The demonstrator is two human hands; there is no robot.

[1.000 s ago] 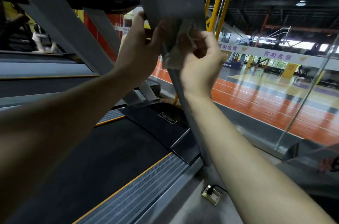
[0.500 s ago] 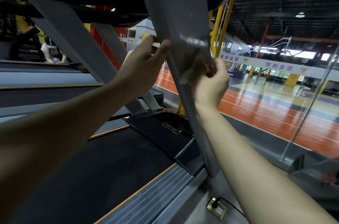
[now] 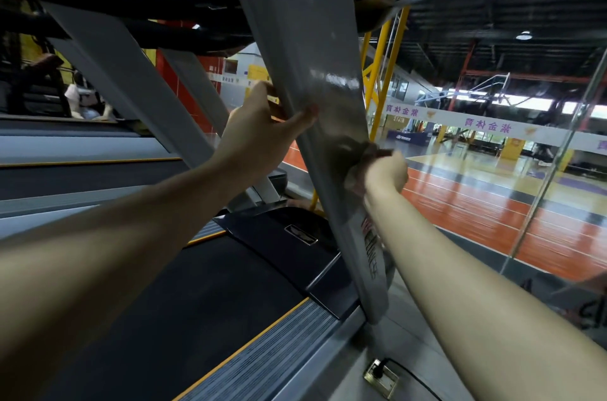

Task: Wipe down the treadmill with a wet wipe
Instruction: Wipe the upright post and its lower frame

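The left hand point(image 3: 259, 137) gripped the near edge of the treadmill's slanted grey metal upright point(image 3: 312, 72) — thumb on its face, fingers curled behind — probably to brace against the rubbing. At the upright's far edge, the right hand point(image 3: 387, 174) pressed the crumpled pale wet wipe point(image 3: 355, 179) to the metal. The wipe lay bunched under its curled fingers, too blurred to show the exact pinch.
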